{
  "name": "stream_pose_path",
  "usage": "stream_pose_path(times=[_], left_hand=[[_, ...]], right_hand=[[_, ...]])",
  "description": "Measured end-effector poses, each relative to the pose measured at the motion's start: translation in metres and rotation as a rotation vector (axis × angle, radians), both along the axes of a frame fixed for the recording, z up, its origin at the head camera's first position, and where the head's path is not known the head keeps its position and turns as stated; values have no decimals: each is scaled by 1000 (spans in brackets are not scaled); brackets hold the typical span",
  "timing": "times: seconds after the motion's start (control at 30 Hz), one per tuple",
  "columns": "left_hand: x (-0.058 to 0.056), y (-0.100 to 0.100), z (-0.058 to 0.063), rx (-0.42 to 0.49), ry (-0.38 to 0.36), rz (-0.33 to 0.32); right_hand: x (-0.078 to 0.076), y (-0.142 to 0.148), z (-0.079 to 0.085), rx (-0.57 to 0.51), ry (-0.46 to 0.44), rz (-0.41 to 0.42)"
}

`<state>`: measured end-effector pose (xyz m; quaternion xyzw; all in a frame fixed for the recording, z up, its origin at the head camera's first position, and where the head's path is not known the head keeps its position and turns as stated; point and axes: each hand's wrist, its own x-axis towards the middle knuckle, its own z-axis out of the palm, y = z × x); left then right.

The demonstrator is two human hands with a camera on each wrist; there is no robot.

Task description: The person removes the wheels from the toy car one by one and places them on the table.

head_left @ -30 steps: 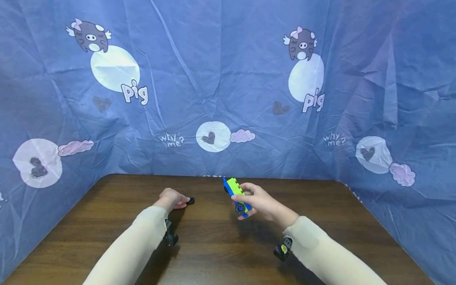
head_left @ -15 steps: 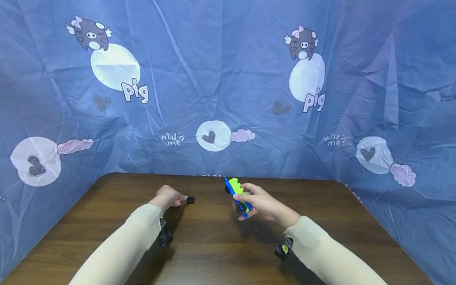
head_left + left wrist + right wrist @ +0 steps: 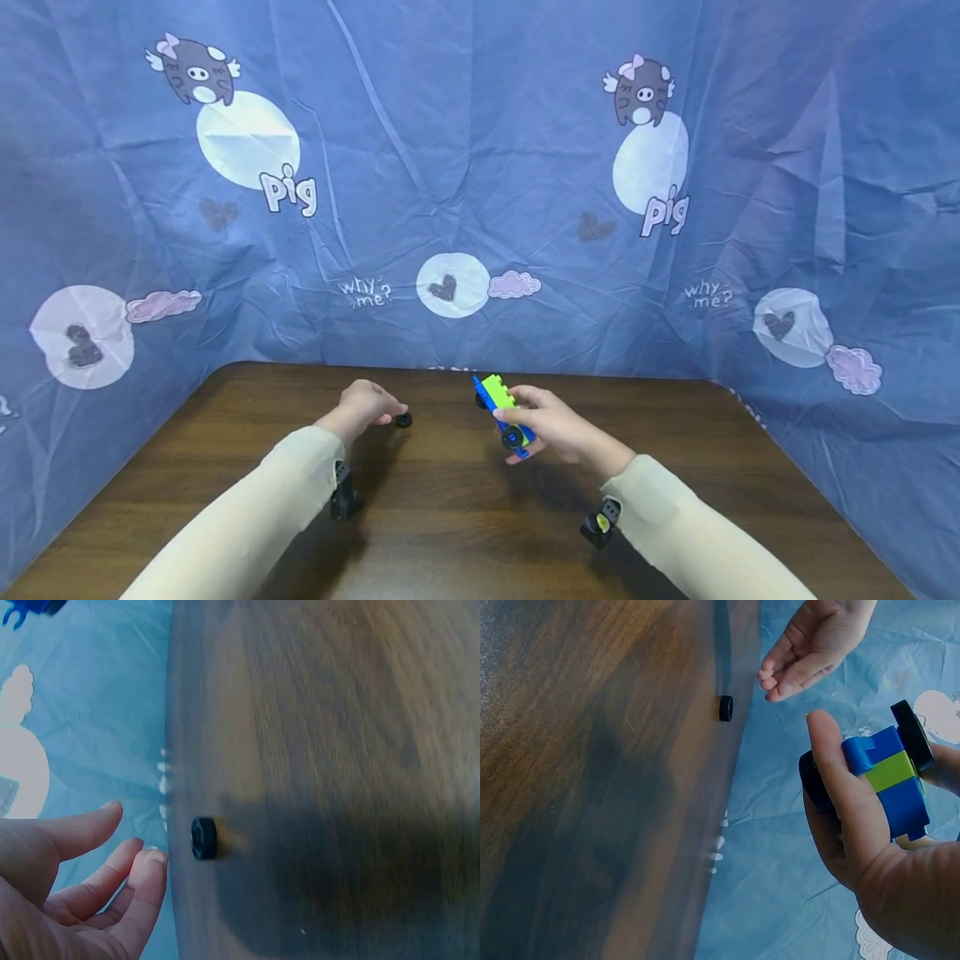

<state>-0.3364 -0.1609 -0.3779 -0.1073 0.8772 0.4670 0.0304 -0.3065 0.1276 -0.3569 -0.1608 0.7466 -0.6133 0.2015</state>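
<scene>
A small black toy wheel [image 3: 403,420] lies flat on the wooden table, left of the middle in the head view. Just above and beside it hovers my left hand [image 3: 369,405]. Both wrist views show a gap between those fingertips and the wheel [image 3: 203,838]; thumb and fingers are apart with nothing between them. My right hand [image 3: 551,423] grips a blue and lime-green toy brick car [image 3: 498,395] above the table, thumb on the near side. Black wheels [image 3: 913,735] sit on the car's sides. The palm and fingers hide part of its body.
The brown table [image 3: 435,517] has a rounded far edge, close behind the loose wheel. A blue printed curtain [image 3: 465,183] hangs behind and along both sides. Small black cameras [image 3: 600,523] hang under the wrists.
My left fingertips were at the loose wheel's edge; now they have lifted slightly off it, and the wheel stays on the table. The right hand with the toy car has barely moved.
</scene>
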Motion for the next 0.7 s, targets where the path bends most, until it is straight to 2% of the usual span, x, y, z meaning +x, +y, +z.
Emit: stream_pose_path(times=[0.13, 0.4, 0.7], left_hand=[[7, 8, 4, 65, -9, -53], [18, 24, 11, 66, 5, -118], [32, 39, 23, 195, 20, -210]], right_hand=[[1, -1, 0, 2, 9, 8], [4, -4, 0, 8, 28, 9], [5, -2, 5, 7, 34, -4]])
